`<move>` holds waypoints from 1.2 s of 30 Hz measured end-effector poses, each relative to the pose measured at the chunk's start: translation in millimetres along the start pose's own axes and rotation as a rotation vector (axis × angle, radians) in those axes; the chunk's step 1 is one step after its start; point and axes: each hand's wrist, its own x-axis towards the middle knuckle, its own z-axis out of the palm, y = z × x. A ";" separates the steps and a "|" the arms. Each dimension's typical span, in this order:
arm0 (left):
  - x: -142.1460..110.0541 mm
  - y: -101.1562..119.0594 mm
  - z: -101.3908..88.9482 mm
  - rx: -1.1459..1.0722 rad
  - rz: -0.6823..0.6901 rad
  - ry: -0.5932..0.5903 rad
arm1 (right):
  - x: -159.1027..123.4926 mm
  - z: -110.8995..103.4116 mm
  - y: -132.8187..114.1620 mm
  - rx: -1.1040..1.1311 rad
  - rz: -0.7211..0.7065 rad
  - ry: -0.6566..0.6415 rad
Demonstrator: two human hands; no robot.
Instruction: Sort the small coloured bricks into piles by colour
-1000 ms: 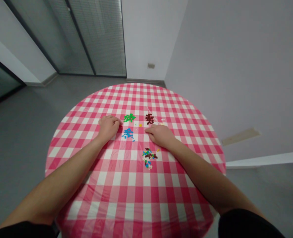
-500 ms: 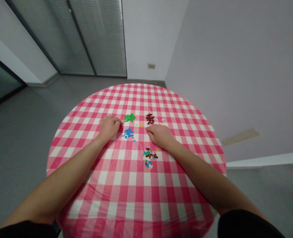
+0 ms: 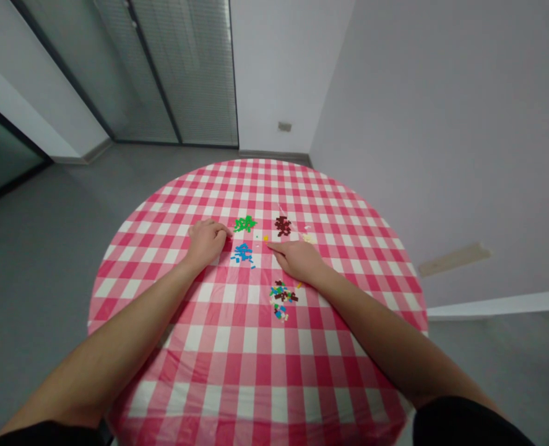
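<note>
My right hand (image 3: 298, 257) reaches over the checked cloth with its index finger stretched out. The fingertip is close to a small yellow piece (image 3: 265, 238) and a tiny white piece (image 3: 257, 246); whether it touches either, I cannot tell. Resting on the cloth at the left, my left hand (image 3: 208, 241) has loosely bent fingers and nothing visible in it. Just right of it lie a pile of small green pieces (image 3: 245, 224) and a pile of blue pieces (image 3: 243, 253). Dark brown pieces (image 3: 283, 225) form another pile beyond my right hand.
A mixed heap of coloured pieces (image 3: 282, 296) lies nearer to me. Pale pieces (image 3: 307, 238) are partly behind my right hand, and a yellow-orange piece (image 3: 299, 285) is beside its wrist. The round table wears a red-and-white checked cloth (image 3: 237, 359). A wall (image 3: 441, 155) stands at the right.
My right hand has moved slightly left, its index finger now stretched out toward the yellow piece. More of the pale pieces shows behind it. My left hand stays in place.
</note>
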 end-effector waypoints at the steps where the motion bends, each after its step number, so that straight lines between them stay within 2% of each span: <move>1: -0.1 0.0 0.0 0.000 0.001 0.000 | 1.2 0.2 -1.1 -0.004 0.010 -0.001; 5: -0.3 -0.1 0.0 0.004 0.004 -0.001 | 1.7 -3.2 1.3 0.067 0.007 0.015; 8: -0.1 0.3 -0.9 0.020 0.002 -0.014 | -4.7 -13.8 16.0 0.308 -0.108 -0.033; 11: 0.0 0.8 -1.6 0.023 0.000 -0.034 | -13.9 -29.0 36.2 0.547 -0.195 -0.299; 13: 0.0 0.9 -1.5 0.019 -0.005 -0.033 | -18.6 -37.3 45.3 0.577 -0.228 -0.481; 15: -0.1 0.8 -1.1 0.016 -0.013 -0.030 | -20.8 -41.5 47.6 0.521 -0.240 -0.531; 21: -0.5 1.7 -1.7 0.013 -0.014 -0.026 | -20.0 -36.9 35.3 0.391 -0.212 -0.451; 28: 0.1 1.2 -1.0 0.018 -0.005 -0.017 | -15.5 -26.4 29.5 0.376 -0.179 -0.185; 31: 0.1 0.5 -0.5 0.012 0.001 -0.018 | -13.6 -25.1 26.7 0.336 -0.159 -0.122; 36: -0.2 1.0 -0.5 0.026 -0.009 -0.012 | -12.5 -23.4 26.8 0.223 -0.247 -0.085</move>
